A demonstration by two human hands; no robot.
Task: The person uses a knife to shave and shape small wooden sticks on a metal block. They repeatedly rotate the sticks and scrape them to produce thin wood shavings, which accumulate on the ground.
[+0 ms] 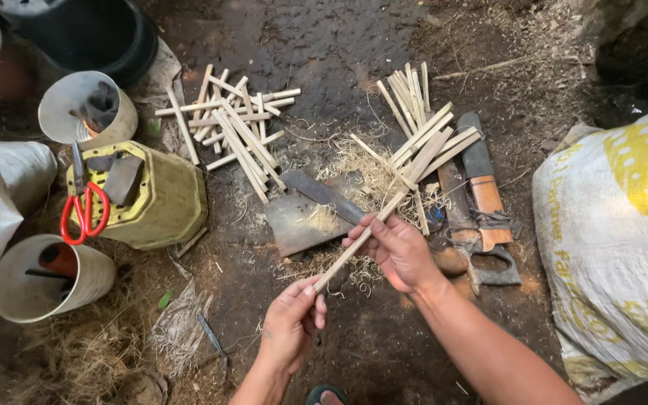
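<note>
two hands (395,251), two stick piles (234,124), three pots (88,109), one scissors (82,206)

We see soft, even daylight with no hard shadows. The dirt floor (339,60) stays dim and dark, deepest at the upper right of the frame. The white sack (616,247) at the right edge is the brightest patch, near glare. Focus is sharp at the centre; the wide lens bends and stretches things toward the corners.
</note>
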